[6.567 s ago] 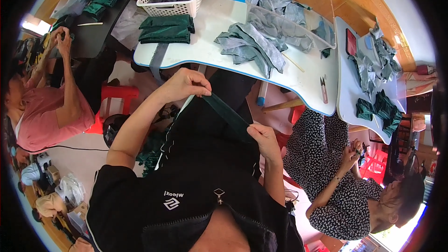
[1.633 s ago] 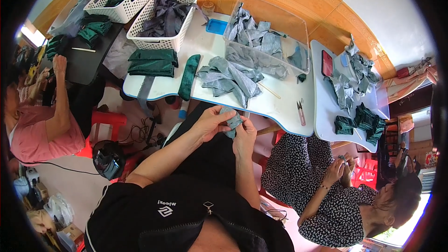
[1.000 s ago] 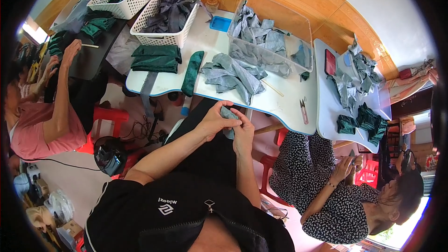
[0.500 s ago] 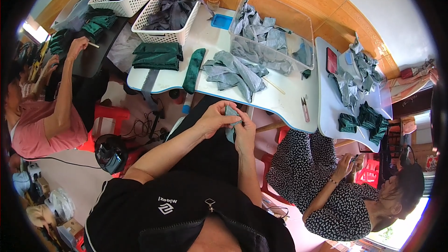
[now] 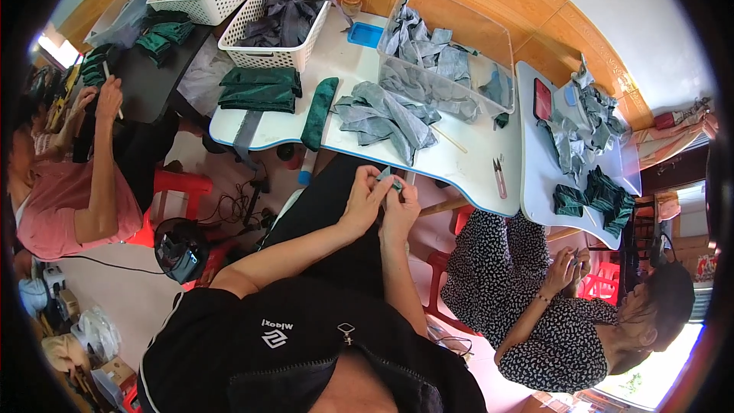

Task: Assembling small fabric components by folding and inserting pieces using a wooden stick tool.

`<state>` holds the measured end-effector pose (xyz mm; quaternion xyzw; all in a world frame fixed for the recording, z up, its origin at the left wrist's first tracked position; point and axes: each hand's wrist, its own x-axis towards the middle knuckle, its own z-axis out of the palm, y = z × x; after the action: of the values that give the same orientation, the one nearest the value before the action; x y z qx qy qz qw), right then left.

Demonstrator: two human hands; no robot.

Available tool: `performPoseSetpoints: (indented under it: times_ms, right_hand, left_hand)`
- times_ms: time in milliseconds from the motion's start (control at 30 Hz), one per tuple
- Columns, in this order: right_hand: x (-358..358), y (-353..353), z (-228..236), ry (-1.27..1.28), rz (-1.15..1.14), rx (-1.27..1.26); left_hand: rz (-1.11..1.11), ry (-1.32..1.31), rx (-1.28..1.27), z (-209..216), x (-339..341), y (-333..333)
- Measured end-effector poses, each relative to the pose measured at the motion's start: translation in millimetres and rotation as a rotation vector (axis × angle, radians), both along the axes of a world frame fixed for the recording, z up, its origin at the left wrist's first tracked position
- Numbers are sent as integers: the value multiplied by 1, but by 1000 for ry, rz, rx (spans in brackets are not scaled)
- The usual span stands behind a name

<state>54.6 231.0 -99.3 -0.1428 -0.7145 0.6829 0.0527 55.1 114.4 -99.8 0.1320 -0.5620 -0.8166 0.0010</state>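
Close together at the table's front edge, my left hand (image 5: 364, 200) and my right hand (image 5: 400, 210) pinch a small grey-green piece of fabric (image 5: 386, 174). Most of that piece is hidden by my fingers. Just beyond them on the white table (image 5: 290, 128) lies a loose pile of grey-green fabric strips (image 5: 386, 118). A dark green velvet strip (image 5: 319, 113) is to the left of this pile, and further left sits a stack of folded green velvet pieces (image 5: 260, 90). A thin pale stick (image 5: 449, 139) pokes out at the pile's right side.
Thread snips (image 5: 500, 180) lie near the right edge. Behind stand a clear plastic bin (image 5: 489, 38) of grey strips, a white basket (image 5: 279, 57) of dark strips and a blue tray (image 5: 364, 35). Co-workers sit at left (image 5: 84, 199) and right (image 5: 558, 348).
The fabric piece that hung below my fingers is now mostly tucked between them, and my hands have turned slightly. The left co-worker's raised hand has lowered with a pale stick.
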Motion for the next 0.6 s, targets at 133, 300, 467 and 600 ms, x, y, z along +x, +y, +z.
performPoseSetpoints:
  times_ms: [133, 300, 467, 600]
  right_hand:
    - [20, -10, -30, -9, -8, -105]
    - [39, -27, -22, -10, 95, -132]
    - [53, -35, -27, -18, 200, -123]
    - [68, -29, -35, -126, 294, -245]
  left_hand:
    - [52, 64, -66, 2, -17, -21]
    - [25, 96, -251, 3, -21, -54]
    - [-63, 44, -333, 8, -18, -84]
    - [-186, 64, -435, 8, -14, -101]
